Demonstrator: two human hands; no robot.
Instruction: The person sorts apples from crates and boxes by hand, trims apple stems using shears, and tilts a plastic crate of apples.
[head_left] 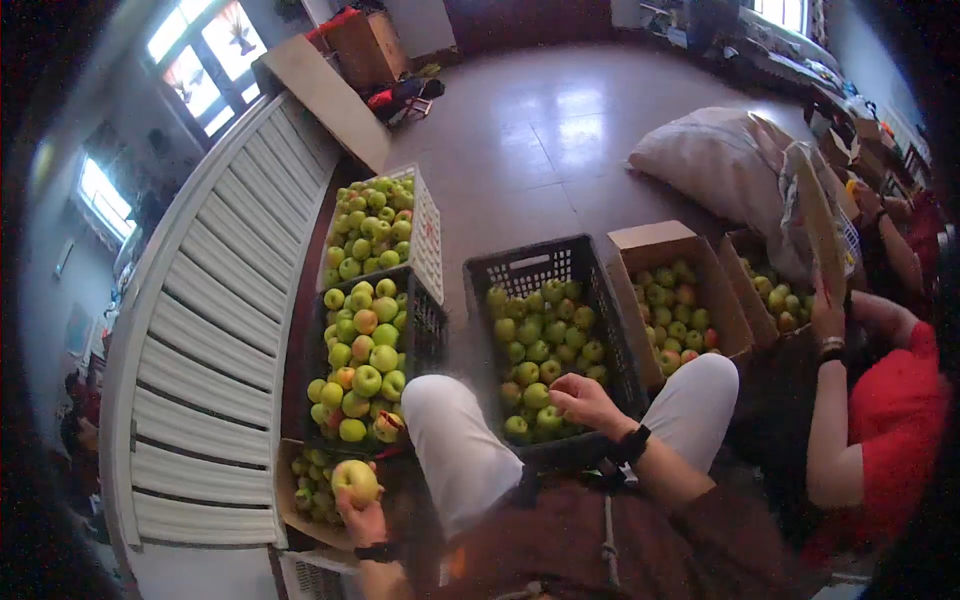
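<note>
Over a small cardboard box (pixel 292 500) of green apples, my left hand (pixel 364 522) grips a yellow-green apple (pixel 355 482) from below. My right hand (pixel 590 403) is held above the near end of a black plastic crate (pixel 622 345), which stands between my knees and is filled with green apples (pixel 540 350). Its fingers are curled in; whether anything small sits in them is hidden. An apple with a dark red broken patch (pixel 388 426) lies at the near edge of the heaped black crate (pixel 428 325) on the left.
A white crate (pixel 428 225) of apples stands farther back, beside a white slatted panel (pixel 215 320). Two cardboard boxes (pixel 690 245) (pixel 745 300) of apples and a large sack (pixel 700 160) are on the right. A person in a red sleeve (pixel 900 410) sits close at my right.
</note>
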